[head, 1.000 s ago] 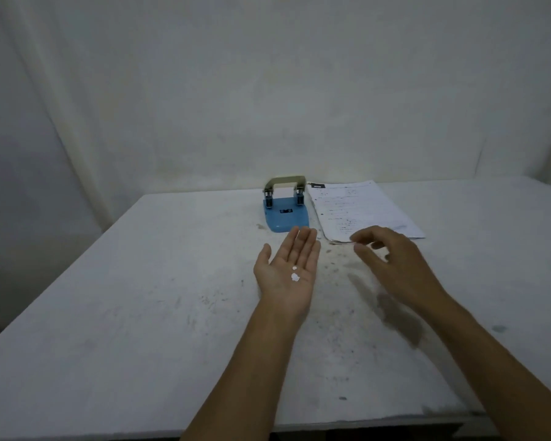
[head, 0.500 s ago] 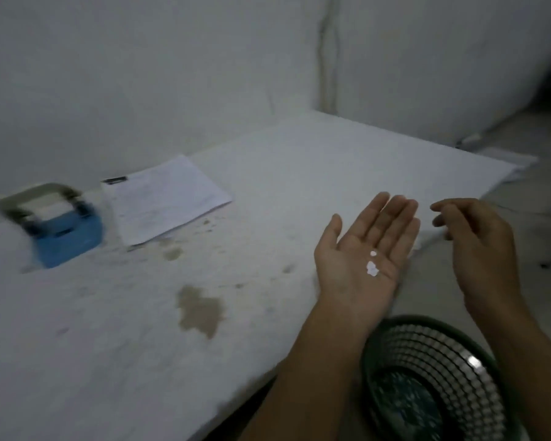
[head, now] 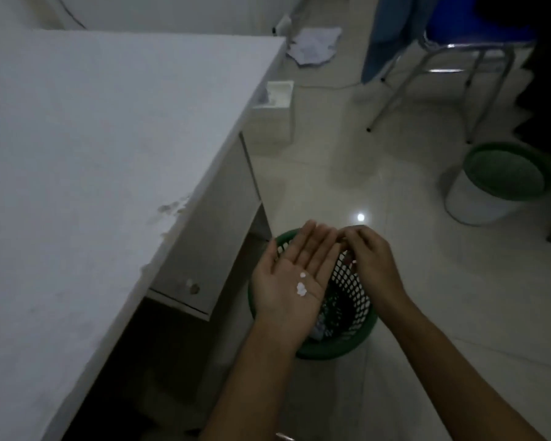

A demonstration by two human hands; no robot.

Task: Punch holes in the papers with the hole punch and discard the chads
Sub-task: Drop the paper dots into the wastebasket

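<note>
The left hand is flat, palm up, with the fingers straight and close together. The right hand is beside it, back up, fingers bent, and its fingertips touch the left fingers. Both forearms are bare and extend forward.

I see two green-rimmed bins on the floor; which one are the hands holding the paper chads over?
The green mesh wastebasket beside the white desk, directly beneath the open left hand. The white bucket with the green rim stands apart, near the chair.
</note>
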